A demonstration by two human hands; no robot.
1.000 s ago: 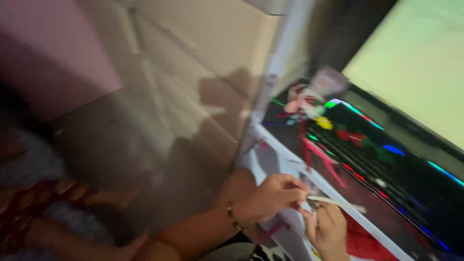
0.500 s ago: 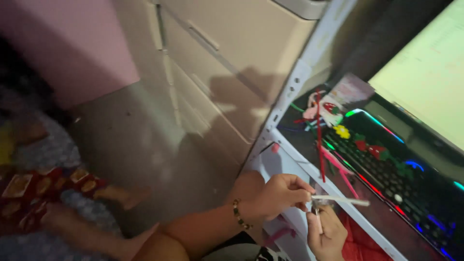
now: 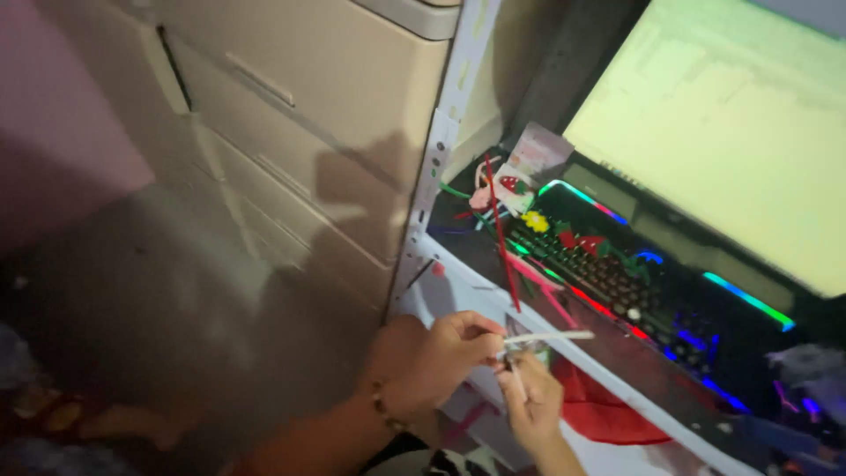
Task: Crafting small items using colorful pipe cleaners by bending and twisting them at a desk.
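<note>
I am sitting low on the floor of what looks like a room at home, at a small computer corner rather than an office. In front of me a large monitor [image 3: 731,132] glows pale yellow-green, and below it a keyboard [image 3: 617,273] is lit along its edges in rainbow colours. Craft bits lie across the keys and the white desk edge [image 3: 458,282]: red and pink fuzzy sticks [image 3: 502,238], little handmade flowers [image 3: 534,220], a piece of red fabric [image 3: 608,410]. To my left stands a beige chest of drawers [image 3: 326,115] against a pink wall [image 3: 53,106], with grey floor [image 3: 159,300] below, dim and lit mostly by the screen.
</note>
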